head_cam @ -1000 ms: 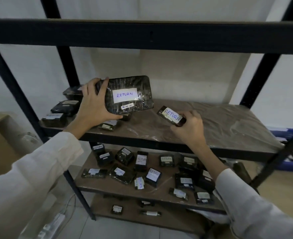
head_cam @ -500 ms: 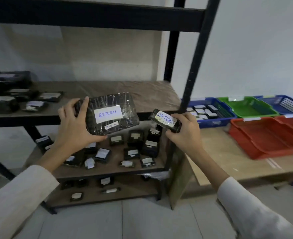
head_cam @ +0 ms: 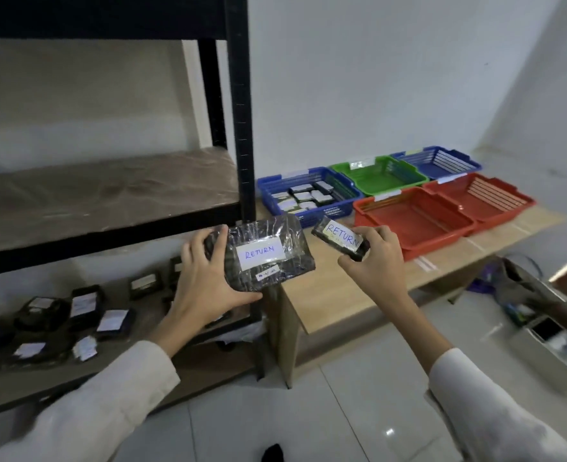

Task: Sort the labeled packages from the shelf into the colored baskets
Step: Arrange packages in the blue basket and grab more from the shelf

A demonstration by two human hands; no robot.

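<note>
Now the left hand (head_cam: 205,281) has its fingers (head_cam: 218,243) curled round the large RETURN package (head_cam: 268,258), beside the shelf (head_cam: 108,191). The right hand (head_cam: 372,261) pinches the small RETURN package (head_cam: 340,240), lying aslant. It is nearer the baskets (head_cam: 369,203), ahead-right on the bench (head_cam: 342,295).

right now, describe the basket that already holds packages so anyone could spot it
On the wooden table right of the black shelf, find the blue basket nearest the shelf. Unlike the green basket and red baskets, it holds labelled packages.
</note>
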